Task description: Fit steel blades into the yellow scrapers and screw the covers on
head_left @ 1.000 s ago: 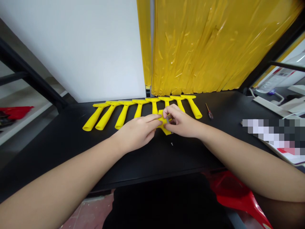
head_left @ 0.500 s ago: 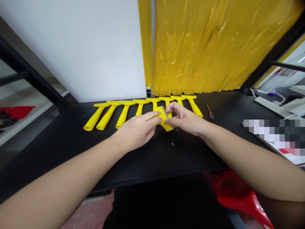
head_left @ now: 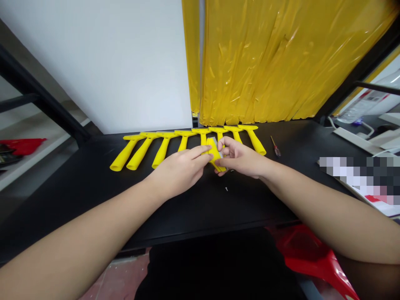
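Observation:
Between my hands, above the black table, is a yellow scraper [head_left: 214,152] with a thin grey blade [head_left: 218,146] along its right edge. My left hand [head_left: 186,168] is closed round the scraper from the left, its handle mostly hidden by the palm. My right hand [head_left: 239,157] pinches the blade side, thumb on top and a fingertip showing beneath the lower end. Behind them lies a row of several yellow T-shaped scrapers [head_left: 161,151], handles toward me. A small screw [head_left: 226,189] rests on the table in front of the hands.
To the right of the row lies a screwdriver [head_left: 275,147]. The black table [head_left: 193,216] backs onto a white panel [head_left: 125,62] and a yellow plastic curtain [head_left: 265,62]. At lower right is a red stool [head_left: 312,254]; a clear bottle [head_left: 365,102] lies beyond the frame.
My right fingers have closed further round the scraper, and a fingertip now shows under its lower end. The scraper's head has turned slightly. My left hand has hardly moved.

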The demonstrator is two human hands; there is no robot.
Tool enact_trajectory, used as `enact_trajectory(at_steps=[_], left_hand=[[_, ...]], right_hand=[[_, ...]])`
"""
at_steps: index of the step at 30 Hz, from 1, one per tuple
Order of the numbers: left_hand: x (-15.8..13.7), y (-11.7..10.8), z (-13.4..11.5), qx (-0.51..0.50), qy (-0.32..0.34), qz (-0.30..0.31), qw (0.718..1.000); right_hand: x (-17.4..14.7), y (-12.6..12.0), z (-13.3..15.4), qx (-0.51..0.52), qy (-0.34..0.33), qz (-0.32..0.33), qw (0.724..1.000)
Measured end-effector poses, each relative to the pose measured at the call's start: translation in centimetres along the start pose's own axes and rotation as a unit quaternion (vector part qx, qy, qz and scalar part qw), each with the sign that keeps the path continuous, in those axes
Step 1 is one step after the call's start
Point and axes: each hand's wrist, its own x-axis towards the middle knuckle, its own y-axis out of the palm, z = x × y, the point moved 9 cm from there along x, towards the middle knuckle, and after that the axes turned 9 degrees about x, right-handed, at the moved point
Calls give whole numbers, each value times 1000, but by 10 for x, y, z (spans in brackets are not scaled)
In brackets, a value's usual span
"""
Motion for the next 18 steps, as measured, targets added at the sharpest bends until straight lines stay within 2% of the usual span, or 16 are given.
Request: enact_trajectory(at_steps=[5, 10, 18], left_hand=[[1, -4, -1, -3, 0, -10, 1000], [1, -6, -1, -10, 0, -15, 1000], [1, -8, -2, -8, 7, -28, 1000]], right_hand=[[-1, -2, 3, 18, 0, 13, 1000], [-2, -5, 5, 24, 9, -4, 1000], [-1, -5, 7, 2, -22, -15, 1000]])
